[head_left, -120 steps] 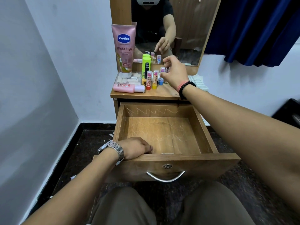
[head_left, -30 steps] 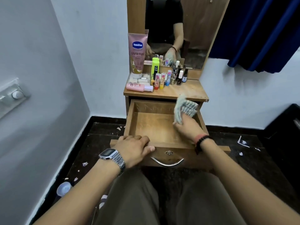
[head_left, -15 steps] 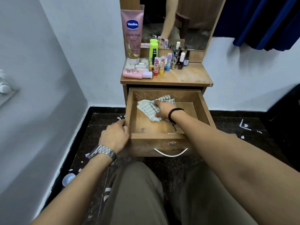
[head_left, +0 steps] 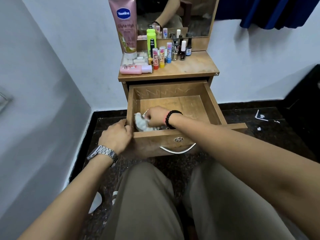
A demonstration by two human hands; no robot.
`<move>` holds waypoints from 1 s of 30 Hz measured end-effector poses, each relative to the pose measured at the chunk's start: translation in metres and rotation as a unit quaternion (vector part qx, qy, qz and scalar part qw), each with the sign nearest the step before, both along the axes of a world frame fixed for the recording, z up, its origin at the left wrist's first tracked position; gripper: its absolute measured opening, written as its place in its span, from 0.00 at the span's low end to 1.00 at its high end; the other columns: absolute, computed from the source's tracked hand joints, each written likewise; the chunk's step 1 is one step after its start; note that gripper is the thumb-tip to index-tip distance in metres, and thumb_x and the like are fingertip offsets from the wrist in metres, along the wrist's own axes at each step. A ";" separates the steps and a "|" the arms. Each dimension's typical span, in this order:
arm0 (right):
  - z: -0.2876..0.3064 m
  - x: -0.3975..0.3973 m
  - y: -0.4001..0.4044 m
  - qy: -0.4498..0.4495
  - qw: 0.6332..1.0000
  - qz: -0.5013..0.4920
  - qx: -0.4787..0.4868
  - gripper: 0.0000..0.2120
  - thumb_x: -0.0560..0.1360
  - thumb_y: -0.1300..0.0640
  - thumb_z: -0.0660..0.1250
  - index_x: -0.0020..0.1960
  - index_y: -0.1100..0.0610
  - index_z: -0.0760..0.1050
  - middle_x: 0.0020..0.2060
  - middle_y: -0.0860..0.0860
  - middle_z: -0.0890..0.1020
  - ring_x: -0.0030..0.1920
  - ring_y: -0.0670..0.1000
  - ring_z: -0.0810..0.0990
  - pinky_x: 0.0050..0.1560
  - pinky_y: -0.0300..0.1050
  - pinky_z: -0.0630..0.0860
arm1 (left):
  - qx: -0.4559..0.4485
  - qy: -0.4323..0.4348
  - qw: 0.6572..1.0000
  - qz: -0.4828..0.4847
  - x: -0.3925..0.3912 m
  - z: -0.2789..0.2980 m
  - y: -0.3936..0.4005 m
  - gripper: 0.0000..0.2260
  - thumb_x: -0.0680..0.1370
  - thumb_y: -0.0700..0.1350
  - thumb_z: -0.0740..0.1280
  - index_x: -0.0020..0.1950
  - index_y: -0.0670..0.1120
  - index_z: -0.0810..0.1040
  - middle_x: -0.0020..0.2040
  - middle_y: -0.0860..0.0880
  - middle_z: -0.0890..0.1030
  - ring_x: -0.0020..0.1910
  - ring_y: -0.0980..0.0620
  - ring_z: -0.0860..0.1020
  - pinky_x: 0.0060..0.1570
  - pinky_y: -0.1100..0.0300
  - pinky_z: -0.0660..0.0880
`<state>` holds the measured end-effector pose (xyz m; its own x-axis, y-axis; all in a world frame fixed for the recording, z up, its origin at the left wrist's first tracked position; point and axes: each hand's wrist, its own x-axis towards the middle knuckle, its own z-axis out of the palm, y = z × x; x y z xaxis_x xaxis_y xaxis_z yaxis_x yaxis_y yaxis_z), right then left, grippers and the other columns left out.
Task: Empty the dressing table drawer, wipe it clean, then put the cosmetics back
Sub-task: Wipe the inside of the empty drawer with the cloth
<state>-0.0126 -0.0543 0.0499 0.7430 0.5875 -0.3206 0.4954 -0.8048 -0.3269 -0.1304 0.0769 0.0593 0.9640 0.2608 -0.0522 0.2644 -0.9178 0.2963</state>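
The wooden drawer (head_left: 213,103) is pulled out of the dressing table and holds only a cloth. My right hand (head_left: 155,116) is inside it at the near left corner, closed on a bunched grey-white cloth (head_left: 141,123) pressed to the drawer floor. My left hand (head_left: 116,135) grips the drawer's near left corner from outside. The cosmetics stand on the table top (head_left: 194,66): a tall pink Vaseline tube (head_left: 125,26), a green bottle (head_left: 151,38), a pink bottle lying down (head_left: 134,69), several lip balm sticks (head_left: 161,56) and nail polish bottles (head_left: 183,50).
A mirror (head_left: 174,16) rises behind the cosmetics. A white wall (head_left: 43,101) is close on the left, and a blue curtain (head_left: 277,11) hangs at the upper right. The dark floor (head_left: 268,129) carries paper scraps. My knees are below the drawer front with its metal handle (head_left: 177,150).
My right hand has dragged the cloth from the drawer's back middle to its near left corner, bunching it up. Earlier it took the cloth from the table top. My left hand stays on the drawer.
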 end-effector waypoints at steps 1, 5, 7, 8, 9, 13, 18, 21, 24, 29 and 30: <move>0.005 0.001 -0.003 0.020 0.998 -0.059 0.033 0.07 0.76 0.60 0.61 0.40 0.59 0.74 0.37 0.55 0.80 0.40 0.55 0.78 0.35 0.41 0.72 | 0.003 0.000 1.000 -0.004 0.001 -0.001 0.001 0.14 0.78 0.46 0.53 0.59 0.47 0.73 0.58 0.38 0.78 0.54 0.36 0.76 0.46 0.51 0.68; 0.022 -0.008 -0.003 0.367 0.864 -0.229 0.257 0.08 0.81 0.63 0.58 0.43 0.61 0.71 0.36 0.58 0.79 0.27 0.48 0.81 0.29 0.40 0.78 | 0.009 0.001 1.000 -0.002 0.003 -0.003 0.003 0.12 0.78 0.47 0.52 0.53 0.45 0.72 0.56 0.36 0.78 0.52 0.34 0.76 0.46 0.50 0.70; 0.024 -0.019 0.002 0.413 0.858 -0.187 0.242 0.11 0.80 0.66 0.58 0.39 0.61 0.70 0.32 0.54 0.77 0.20 0.44 0.77 0.22 0.34 0.74 | 0.015 0.000 1.000 0.002 0.002 -0.003 0.002 0.12 0.79 0.47 0.52 0.52 0.43 0.72 0.56 0.35 0.77 0.53 0.34 0.76 0.48 0.49 0.70; 0.025 -0.024 0.006 0.395 0.875 -0.173 0.220 0.12 0.80 0.67 0.59 0.38 0.61 0.70 0.29 0.54 0.77 0.18 0.42 0.75 0.20 0.32 0.72 | 0.019 0.000 1.000 0.000 0.003 -0.002 0.001 0.12 0.79 0.47 0.52 0.53 0.43 0.72 0.56 0.35 0.77 0.53 0.34 0.76 0.48 0.50 0.70; 0.025 -0.025 0.012 0.366 0.889 -0.172 0.212 0.12 0.80 0.68 0.59 0.37 0.61 0.69 0.25 0.53 0.77 0.16 0.42 0.73 0.17 0.32 0.68 | 0.021 0.000 1.000 -0.006 0.003 -0.002 0.001 0.12 0.79 0.47 0.52 0.53 0.43 0.72 0.56 0.35 0.78 0.53 0.35 0.76 0.47 0.50 0.70; 0.024 -0.017 0.034 0.307 0.879 -0.239 0.275 0.09 0.80 0.69 0.52 0.45 0.60 0.66 0.31 0.55 0.73 0.25 0.47 0.74 0.21 0.38 0.75 | 0.019 0.000 1.000 -0.022 0.003 -0.004 0.002 0.08 0.78 0.46 0.52 0.47 0.46 0.68 0.55 0.36 0.78 0.52 0.35 0.76 0.43 0.52 0.66; 0.025 -0.023 0.039 0.388 0.857 -0.228 0.251 0.14 0.80 0.64 0.52 0.36 0.58 0.64 0.27 0.53 0.71 0.24 0.48 0.70 0.27 0.36 0.74 | 0.027 0.001 1.000 -0.007 0.003 -0.005 0.000 0.12 0.79 0.47 0.52 0.52 0.43 0.71 0.57 0.36 0.77 0.55 0.34 0.75 0.47 0.51 0.68; 0.021 -0.029 0.039 0.389 0.870 -0.189 0.237 0.17 0.82 0.54 0.55 0.36 0.54 0.65 0.21 0.47 0.73 0.20 0.42 0.71 0.21 0.32 0.68 | 0.032 0.000 0.999 -0.001 0.005 -0.006 0.000 0.15 0.79 0.48 0.52 0.55 0.41 0.72 0.57 0.36 0.77 0.55 0.34 0.75 0.49 0.50 0.70; 0.022 -0.026 0.053 0.348 0.894 -0.191 0.207 0.19 0.81 0.42 0.54 0.42 0.54 0.71 0.33 0.51 0.75 0.31 0.47 0.73 0.30 0.36 0.70 | 0.029 0.002 1.000 -0.005 0.004 -0.005 0.001 0.15 0.79 0.49 0.52 0.56 0.42 0.72 0.57 0.36 0.77 0.55 0.34 0.75 0.49 0.50 0.70; 0.024 -0.011 0.068 0.242 0.900 -0.257 0.255 0.32 0.81 0.42 0.55 0.74 0.64 0.60 0.72 0.58 0.68 0.70 0.57 0.68 0.64 0.43 0.66 | 0.022 -0.003 1.000 -0.017 0.005 -0.006 0.003 0.12 0.78 0.48 0.52 0.53 0.45 0.72 0.56 0.37 0.78 0.54 0.35 0.76 0.45 0.52 0.67; 0.022 -0.006 0.072 0.249 0.882 -0.278 0.286 0.33 0.79 0.41 0.58 0.74 0.64 0.60 0.71 0.58 0.68 0.68 0.56 0.70 0.61 0.43 0.68 | 0.022 -0.004 1.000 -0.018 0.006 -0.007 0.003 0.12 0.78 0.48 0.52 0.53 0.45 0.72 0.56 0.38 0.78 0.54 0.35 0.76 0.45 0.52 0.67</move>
